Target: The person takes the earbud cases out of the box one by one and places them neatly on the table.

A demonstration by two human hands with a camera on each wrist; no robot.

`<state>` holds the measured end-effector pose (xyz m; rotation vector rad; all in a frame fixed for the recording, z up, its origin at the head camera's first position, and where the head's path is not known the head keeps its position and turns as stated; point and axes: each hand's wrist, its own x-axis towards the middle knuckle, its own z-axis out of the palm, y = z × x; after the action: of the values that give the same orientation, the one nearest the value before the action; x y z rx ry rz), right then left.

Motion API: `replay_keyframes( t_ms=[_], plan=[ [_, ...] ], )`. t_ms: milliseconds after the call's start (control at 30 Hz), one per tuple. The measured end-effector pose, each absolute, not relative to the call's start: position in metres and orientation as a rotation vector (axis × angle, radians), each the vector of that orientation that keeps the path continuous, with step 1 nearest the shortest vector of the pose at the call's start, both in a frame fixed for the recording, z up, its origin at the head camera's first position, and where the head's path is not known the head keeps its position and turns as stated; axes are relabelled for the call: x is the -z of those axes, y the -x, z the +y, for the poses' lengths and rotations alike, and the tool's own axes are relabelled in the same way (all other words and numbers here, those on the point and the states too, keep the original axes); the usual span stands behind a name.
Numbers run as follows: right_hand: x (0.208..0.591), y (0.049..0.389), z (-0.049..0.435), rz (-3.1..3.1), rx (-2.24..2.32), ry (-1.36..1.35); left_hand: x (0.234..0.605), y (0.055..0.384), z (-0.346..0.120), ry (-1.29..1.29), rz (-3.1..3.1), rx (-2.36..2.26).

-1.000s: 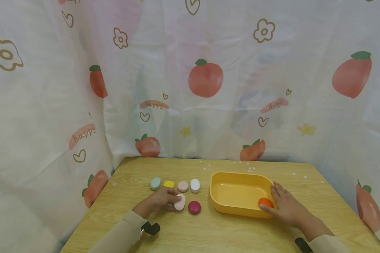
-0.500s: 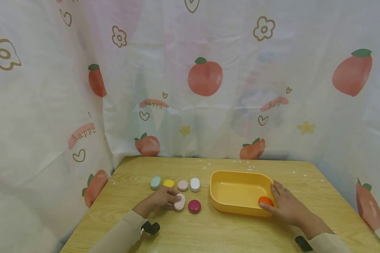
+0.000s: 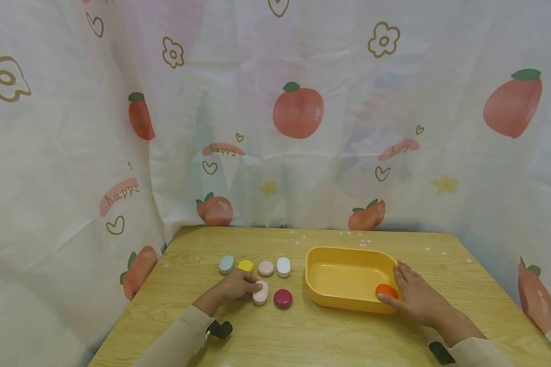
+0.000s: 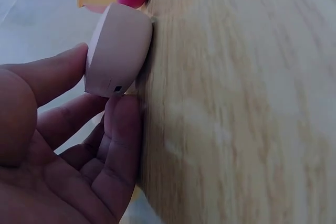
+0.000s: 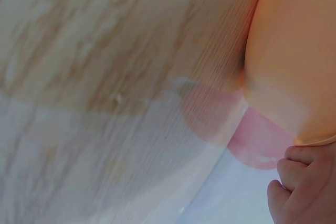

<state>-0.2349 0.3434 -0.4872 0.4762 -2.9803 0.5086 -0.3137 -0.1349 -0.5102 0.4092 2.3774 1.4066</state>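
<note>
In the head view, my left hand (image 3: 235, 286) pinches a small pale pink oval case (image 3: 260, 294) between thumb and fingertips. The left wrist view shows a tiny dark slot in the side of this case (image 4: 116, 51), which is tilted close to the tabletop. A glossy magenta round case (image 3: 282, 299) lies just right of it. My right hand (image 3: 420, 300) rests on the right end of a yellow plastic tub (image 3: 344, 302). Its fingers lie straight along the outside, the thumb over the rim by an orange rounded piece (image 3: 386, 291) inside.
Behind my left hand, a row holds a grey-green case (image 3: 227, 263), a yellow one (image 3: 245, 265), a pinkish one (image 3: 266, 268) and a white one (image 3: 283, 266). A printed curtain (image 3: 312, 173) closes off the back and sides of the wooden table (image 3: 294, 339).
Both hands keep their places on the pink case and the tub. The head view has shifted very slightly; no object has visibly moved on the table.
</note>
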Motion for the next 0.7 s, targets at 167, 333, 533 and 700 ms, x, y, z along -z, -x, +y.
replay_keyframes(
  t_ms=[167, 333, 533, 700],
  plan=[
    [0.4867, 0.2342, 0.3428, -2.980, -0.503, -0.477, 0.5126, 0.3157, -0.1352, -0.400, 2.397, -1.378],
    [0.4846, 0.2323, 0.3416, -2.981, -0.528, -0.477, 0.5143, 0.3168, -0.1355, -0.403, 2.425, -1.358],
    [0.4850, 0.2325, 0.3418, -2.991, -0.536, -0.467, 0.5172, 0.3165, -0.1357, -0.414, 2.434, -1.356],
    [0.4865, 0.2338, 0.3428, -2.986, -0.535, -0.470, 0.5161, 0.3154, -0.1348, -0.403, 2.445, -1.354]
  ],
)
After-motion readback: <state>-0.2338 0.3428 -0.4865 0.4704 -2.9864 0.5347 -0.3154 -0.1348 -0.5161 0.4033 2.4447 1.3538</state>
